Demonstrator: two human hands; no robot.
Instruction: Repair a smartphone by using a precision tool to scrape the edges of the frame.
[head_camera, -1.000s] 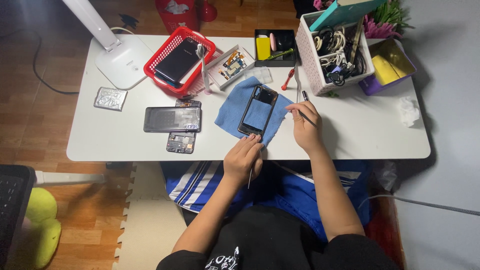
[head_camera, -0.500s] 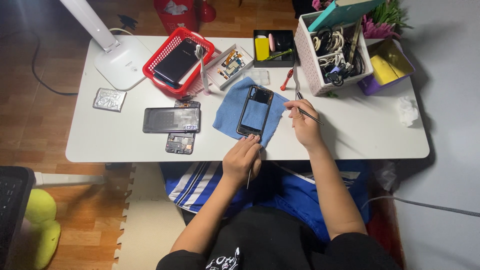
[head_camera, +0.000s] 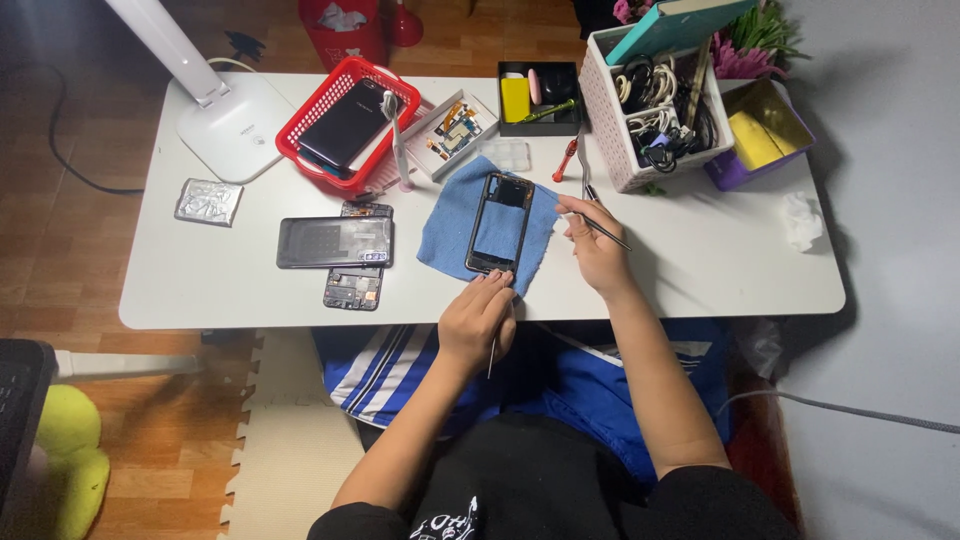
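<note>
Blue cloth (head_camera: 450, 222); black phone frame (head_camera: 499, 222); red basket (head_camera: 322, 112); possibly yellow case (head_camera: 515, 99).

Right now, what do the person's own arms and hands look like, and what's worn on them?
Both arms are bare from the short black sleeves down to the fingers. The left hand and right hand wear no gloves, and no rings, watch or bracelet show. The black shirt carries a white printed design on the chest.

Person wore a black short-sleeved top with a small white print at the chest, its design too cropped to make out. Blue shorts with white side stripes. Both forearms bare; left hand (head_camera: 478, 318) and right hand (head_camera: 594, 250) ungloved.
</note>
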